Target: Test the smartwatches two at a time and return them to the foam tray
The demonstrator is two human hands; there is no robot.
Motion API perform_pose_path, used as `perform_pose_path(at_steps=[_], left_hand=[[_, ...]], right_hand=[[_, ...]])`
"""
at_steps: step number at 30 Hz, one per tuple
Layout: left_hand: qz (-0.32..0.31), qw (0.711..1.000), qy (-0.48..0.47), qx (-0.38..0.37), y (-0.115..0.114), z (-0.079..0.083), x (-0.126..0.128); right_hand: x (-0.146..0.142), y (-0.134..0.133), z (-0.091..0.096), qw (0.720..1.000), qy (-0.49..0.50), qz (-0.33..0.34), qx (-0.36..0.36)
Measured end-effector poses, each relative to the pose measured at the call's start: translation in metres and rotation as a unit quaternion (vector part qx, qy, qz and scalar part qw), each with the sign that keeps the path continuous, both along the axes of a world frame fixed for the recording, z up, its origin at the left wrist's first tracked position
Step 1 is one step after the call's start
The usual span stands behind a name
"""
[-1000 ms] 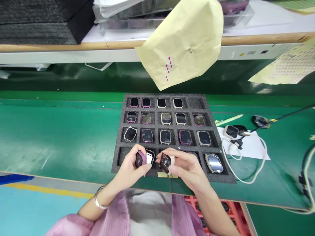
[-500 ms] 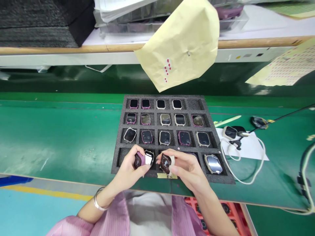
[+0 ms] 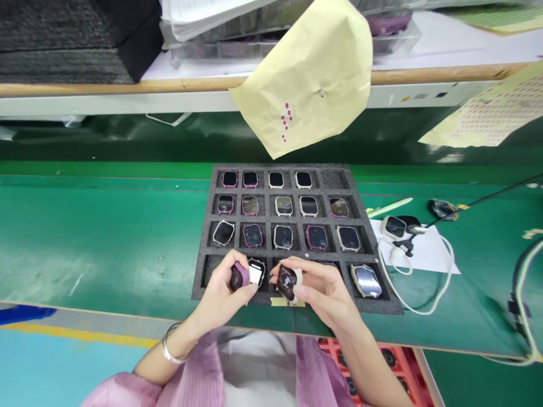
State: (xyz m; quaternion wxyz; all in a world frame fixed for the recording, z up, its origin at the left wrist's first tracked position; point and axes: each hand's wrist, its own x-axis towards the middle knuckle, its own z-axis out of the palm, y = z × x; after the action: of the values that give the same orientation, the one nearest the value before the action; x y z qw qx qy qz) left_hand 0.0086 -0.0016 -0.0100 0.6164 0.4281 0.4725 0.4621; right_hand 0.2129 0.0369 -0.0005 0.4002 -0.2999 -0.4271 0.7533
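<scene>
My left hand is closed around a purple smartwatch case turned on its side, its dark face angled left. Right beside it, under my left thumb tip, is a watch with a bright white screen; I cannot tell whether it is gripped too or lies in the tray. Between the thumb and fingers of my right hand a cream smartwatch is held tilted, a light mark on its dark face. Both hands are over the front row of a grey foam tray, whose compartments hold several purple and cream watches.
To the tray's right, a watch and a white cable lie by a white paper. A pale green pen is behind them. Yellow paper hangs from the shelf edge above. A red tray sits below the bench.
The cream watch in my right hand has turned slightly. My left hand keeps the same grip, and the view has shifted a little.
</scene>
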Motion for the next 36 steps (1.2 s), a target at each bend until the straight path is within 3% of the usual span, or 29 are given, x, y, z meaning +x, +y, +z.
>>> perform_pose_path(at_steps=[4, 9, 14, 28, 36], left_hand=[[-0.004, 0.999, -0.002, -0.035, 0.002, 0.005, 0.002], [-0.034, 0.993, -0.106, -0.037, 0.005, 0.006, -0.002], [-0.028, 0.985, -0.154, -0.070, 0.003, 0.004, -0.008], [-0.019, 0.982, -0.165, -0.085, 0.004, 0.005, -0.007], [-0.029, 0.990, -0.119, -0.064, 0.003, 0.007, -0.005]], right_hand=[[-0.003, 0.001, 0.002, 1.000, -0.020, -0.001, -0.018], [-0.005, 0.002, 0.005, 0.997, -0.027, -0.009, -0.069], [-0.003, 0.003, 0.002, 0.997, -0.044, -0.011, -0.059], [-0.005, 0.002, -0.003, 0.998, -0.039, -0.033, -0.044], [-0.005, -0.001, -0.007, 0.997, -0.064, -0.030, -0.020]])
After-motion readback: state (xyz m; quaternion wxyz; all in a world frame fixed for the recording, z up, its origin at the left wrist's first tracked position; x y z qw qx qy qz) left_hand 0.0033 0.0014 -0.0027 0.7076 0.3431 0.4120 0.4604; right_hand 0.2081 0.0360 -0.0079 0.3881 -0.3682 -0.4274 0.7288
